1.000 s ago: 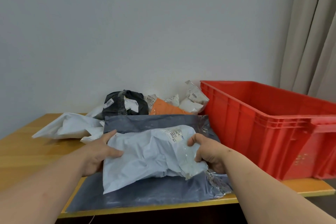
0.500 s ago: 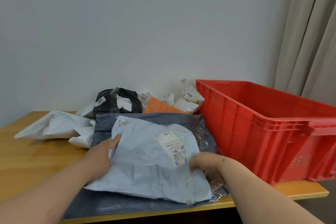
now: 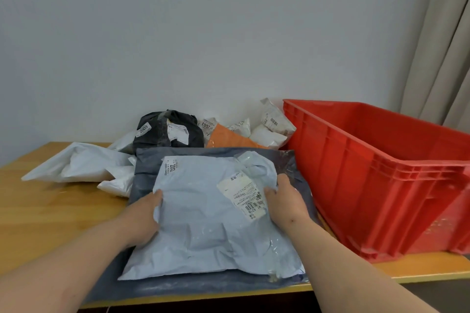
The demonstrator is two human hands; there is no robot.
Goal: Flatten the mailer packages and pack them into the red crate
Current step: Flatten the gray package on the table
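Observation:
A pale blue-white mailer (image 3: 203, 221) with a shipping label lies spread out on top of a large dark grey mailer (image 3: 193, 160) at the table's front. My left hand (image 3: 143, 218) rests on its left edge, fingers extended along it. My right hand (image 3: 284, 201) presses down on its right side beside the label, fingers fairly straight. The red crate (image 3: 381, 175) stands to the right, close against the grey mailer; its inside floor is hidden by the near wall.
Behind lie more mailers: a black one (image 3: 167, 132), an orange one (image 3: 229, 138), small white ones (image 3: 272, 127), and crumpled white ones (image 3: 76, 165) at the left. The wooden table (image 3: 38, 211) meets a grey wall; a curtain (image 3: 442, 46) hangs at right.
The pale mailer, earlier held up bunched between both hands, has been laid down and spread out on the grey mailer. Both hands shifted from gripping its ends to pressing on it.

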